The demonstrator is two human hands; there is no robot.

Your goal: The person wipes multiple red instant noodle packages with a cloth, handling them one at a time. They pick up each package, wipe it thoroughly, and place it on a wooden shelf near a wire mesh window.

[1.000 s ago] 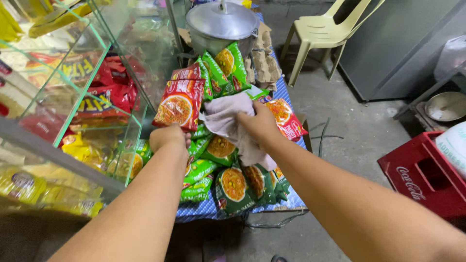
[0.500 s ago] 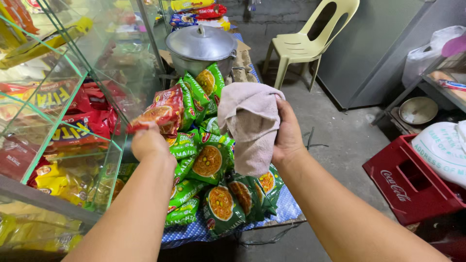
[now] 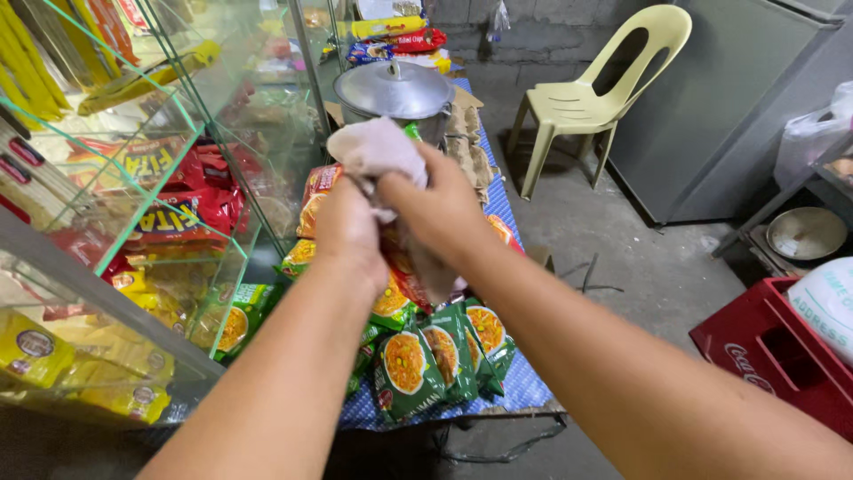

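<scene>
Both of my hands hold a pinkish-grey cloth point(image 3: 373, 147) raised in front of me. My left hand point(image 3: 348, 233) grips its lower left part and my right hand point(image 3: 438, 212) grips it from the right, with a tail of cloth hanging below. Under the hands lie green and orange snack packets point(image 3: 425, 354) spread on a blue checked table point(image 3: 524, 384). A round metal pot with a lid point(image 3: 394, 91) stands behind the cloth.
A glass display case point(image 3: 151, 204) full of red and yellow packets stands at the left. A pale yellow plastic chair point(image 3: 597, 98) is at the back right, a red crate point(image 3: 771, 351) and a white sack point(image 3: 826, 298) at the right, a metal bowl point(image 3: 805, 233) beyond.
My left hand has left the packets and joined my right hand on the cloth. The cloth has been lifted higher and bunched between both hands.
</scene>
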